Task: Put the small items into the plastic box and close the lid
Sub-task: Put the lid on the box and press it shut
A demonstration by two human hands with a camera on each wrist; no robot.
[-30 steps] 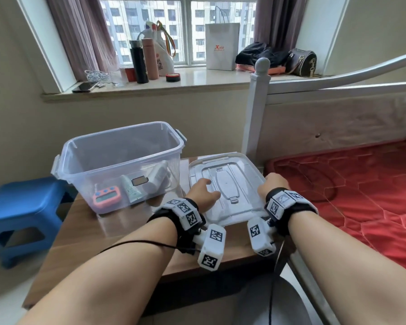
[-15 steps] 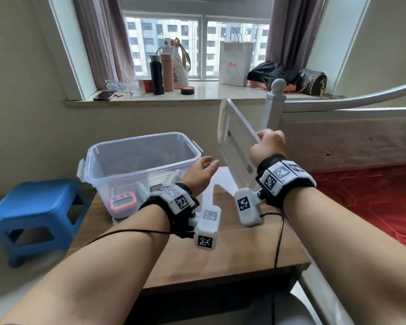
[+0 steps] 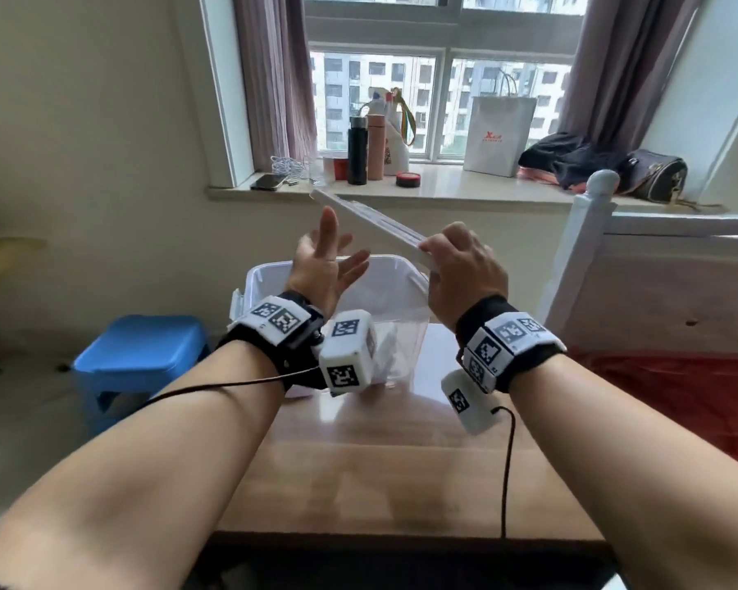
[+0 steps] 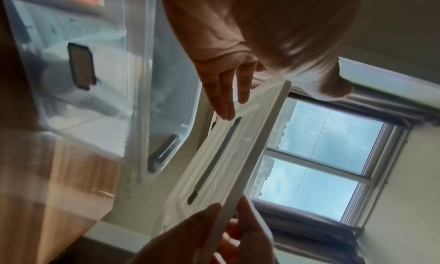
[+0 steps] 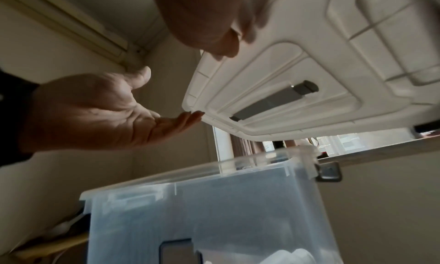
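lid-closing step in hand. lid [image 3: 371, 223] held tilted at frame centre above the plastic box [image 3: 401, 300], pinched at its near edge by right hand [image 3: 465, 274]; left hand [image 3: 324, 261] spread, fingertips at its far edge. next: grasp, level, lower onto rim, small items [image 5: 297, 256] already inside.

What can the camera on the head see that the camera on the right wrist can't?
Only the head view shows the blue stool, the phone and white paper bag on the windowsill, and the right hand gripping the lid's edge.

Only the right wrist view shows the lid's flat face with its grey handle, and a latch on the plastic box.

Both show the left hand open beside the tilted lid, held above the uncovered box.
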